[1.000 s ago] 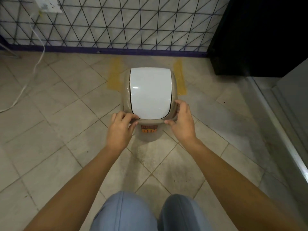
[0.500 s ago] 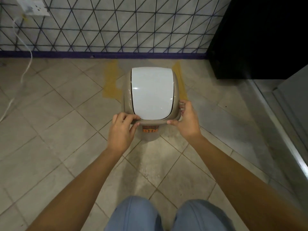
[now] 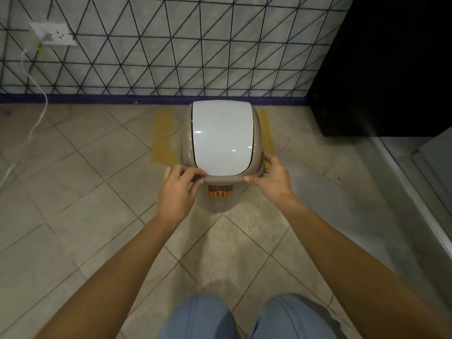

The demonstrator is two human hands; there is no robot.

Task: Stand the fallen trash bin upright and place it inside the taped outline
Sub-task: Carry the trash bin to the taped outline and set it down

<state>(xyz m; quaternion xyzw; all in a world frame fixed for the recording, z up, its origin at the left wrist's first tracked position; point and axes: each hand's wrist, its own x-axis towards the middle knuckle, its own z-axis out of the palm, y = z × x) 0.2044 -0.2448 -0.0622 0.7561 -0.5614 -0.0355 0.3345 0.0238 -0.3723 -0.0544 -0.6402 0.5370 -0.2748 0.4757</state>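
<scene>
The beige trash bin (image 3: pixel 221 203) stands upright on the tiled floor, its white swing lid (image 3: pixel 222 139) facing up and an orange "BIN" label on its near side. My left hand (image 3: pixel 178 189) grips the near left corner of the bin's rim. My right hand (image 3: pixel 274 177) grips the near right corner. Strips of yellow tape (image 3: pixel 163 138) show on the floor to the left and right of the bin; the bin hides the part between them.
A tiled wall with a purple skirting (image 3: pixel 97 98) runs close behind the bin. A socket (image 3: pixel 52 34) with a white cable (image 3: pixel 40 116) is at the left. A black cabinet (image 3: pixel 381 69) stands at the right, with a raised metal threshold (image 3: pixel 413 192) below it.
The bin with both hands on it has shifted further from me, nearer the wall, and sits between the yellow strips. My grip on the rim is unchanged.
</scene>
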